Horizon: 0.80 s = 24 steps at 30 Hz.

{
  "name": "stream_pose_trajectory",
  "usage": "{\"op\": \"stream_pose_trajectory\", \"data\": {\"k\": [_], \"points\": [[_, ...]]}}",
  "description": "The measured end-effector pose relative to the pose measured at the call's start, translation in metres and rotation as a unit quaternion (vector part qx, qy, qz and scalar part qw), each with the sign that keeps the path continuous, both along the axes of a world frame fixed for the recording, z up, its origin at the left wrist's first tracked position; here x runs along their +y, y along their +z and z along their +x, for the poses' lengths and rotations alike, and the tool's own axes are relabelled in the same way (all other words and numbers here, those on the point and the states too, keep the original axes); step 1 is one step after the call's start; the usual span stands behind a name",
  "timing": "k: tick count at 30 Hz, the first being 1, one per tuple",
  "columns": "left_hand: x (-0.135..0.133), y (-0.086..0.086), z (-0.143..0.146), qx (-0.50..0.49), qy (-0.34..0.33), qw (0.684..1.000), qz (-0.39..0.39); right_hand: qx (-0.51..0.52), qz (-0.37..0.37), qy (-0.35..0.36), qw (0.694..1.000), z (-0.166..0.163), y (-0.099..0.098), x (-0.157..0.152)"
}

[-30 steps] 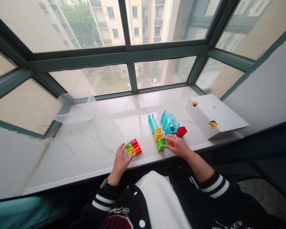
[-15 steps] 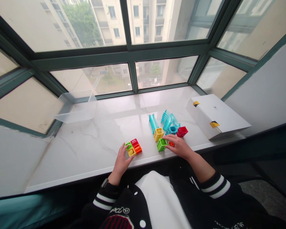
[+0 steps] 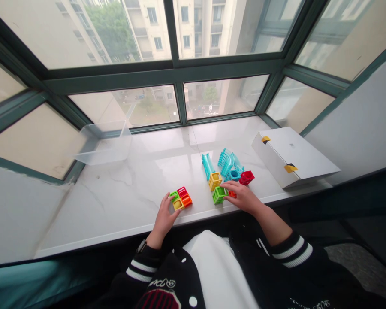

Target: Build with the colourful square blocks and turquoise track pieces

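My left hand [image 3: 164, 214] grips a flat square of joined toy blocks [image 3: 180, 198], coloured green, red, yellow and orange, with thumb and fingers at its left and near sides. My right hand [image 3: 241, 197] has its thumb and fingertips on the right side of a green hollow block [image 3: 218, 195], which rests on the sill. Partly covered by that hand is an orange block [image 3: 232, 194]. Just behind the green one stands a yellow block [image 3: 215, 180]. A blue block [image 3: 233, 175] and a red block [image 3: 246, 177] sit beyond my right hand.
Clear turquoise track pieces, one straight [image 3: 207, 165] and one curved [image 3: 225, 161], lie behind the blocks. A transparent plastic bin [image 3: 106, 148] stands at the back left. At the right is a white box [image 3: 296, 156] with yellow-black tabs. Window frames border the marble sill [image 3: 122, 206].
Both hands keep their places on the blocks. The whole view has shifted very slightly; no block has visibly moved on the sill.
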<state>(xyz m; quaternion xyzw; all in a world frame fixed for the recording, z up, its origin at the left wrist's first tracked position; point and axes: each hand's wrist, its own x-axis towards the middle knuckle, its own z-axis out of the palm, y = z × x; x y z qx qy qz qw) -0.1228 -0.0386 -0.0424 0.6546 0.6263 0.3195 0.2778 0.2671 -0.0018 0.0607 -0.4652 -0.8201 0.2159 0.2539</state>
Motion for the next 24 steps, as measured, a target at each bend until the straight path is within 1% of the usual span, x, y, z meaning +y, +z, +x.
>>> {"op": "stream_pose_trajectory", "data": {"k": [4, 7, 10, 13, 14, 16, 18, 19, 20, 22, 24], "points": [[0.000, 0.000, 0.000, -0.002, -0.002, 1.000, 0.001, 0.000, 0.000, -0.005, 1.000, 0.001, 0.004, -0.001], [0.000, 0.002, 0.000, 0.002, -0.003, 1.000, 0.003, 0.007, 0.012, -0.018, 1.000, 0.001, 0.011, -0.004], [-0.001, 0.005, -0.001, 0.009, -0.008, 1.000, -0.002, 0.033, 0.055, -0.043, 0.997, -0.003, 0.024, -0.010], [-0.002, 0.008, 0.000, 0.010, -0.013, 1.000, -0.002, 0.086, 0.109, -0.068, 0.988, -0.019, 0.039, -0.020], [-0.002, 0.008, 0.000, 0.008, -0.014, 1.000, -0.001, 0.100, 0.121, -0.061, 0.986, -0.027, 0.042, -0.024], [-0.002, 0.009, 0.002, 0.005, -0.015, 1.000, -0.001, 0.110, 0.126, -0.005, 0.986, -0.048, 0.046, -0.031], [-0.003, 0.010, 0.004, 0.000, -0.015, 1.000, -0.001, 0.103, 0.107, 0.076, 0.986, -0.072, 0.044, -0.036], [-0.003, 0.010, 0.006, -0.002, -0.015, 1.000, -0.001, 0.088, 0.083, 0.114, 0.986, -0.084, 0.039, -0.037], [-0.004, 0.010, 0.007, -0.005, -0.015, 1.000, -0.002, 0.068, 0.056, 0.134, 0.987, -0.096, 0.033, -0.038], [-0.005, 0.010, 0.009, -0.010, -0.014, 1.000, -0.003, 0.008, 0.009, 0.135, 0.991, -0.119, 0.016, -0.038], [-0.007, 0.010, 0.010, -0.014, -0.012, 1.000, -0.001, -0.072, -0.029, 0.141, 0.987, -0.137, -0.005, -0.036]]}}
